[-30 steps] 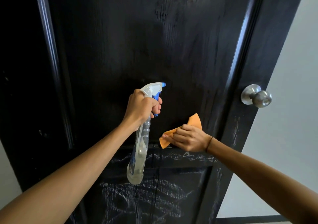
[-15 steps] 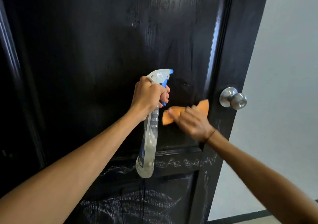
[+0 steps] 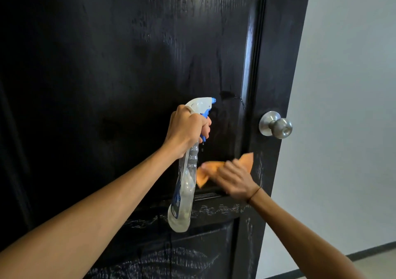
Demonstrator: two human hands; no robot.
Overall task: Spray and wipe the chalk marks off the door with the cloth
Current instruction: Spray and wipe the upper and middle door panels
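Since the earlier frame, the right hand [image 3: 234, 180] had swept the orange cloth [image 3: 246, 161] down the door [image 3: 128, 64], fingers flat to press it. Left hand [image 3: 187, 128], fingers clamped around the spray bottle [image 3: 184, 191], kept it aimed; chalk marks [image 3: 214, 210] remained below.

no text could be read; the blue label on the clear plastic spray bottle [image 3: 182, 195], below the left hand [image 3: 186, 128], was too blurred.
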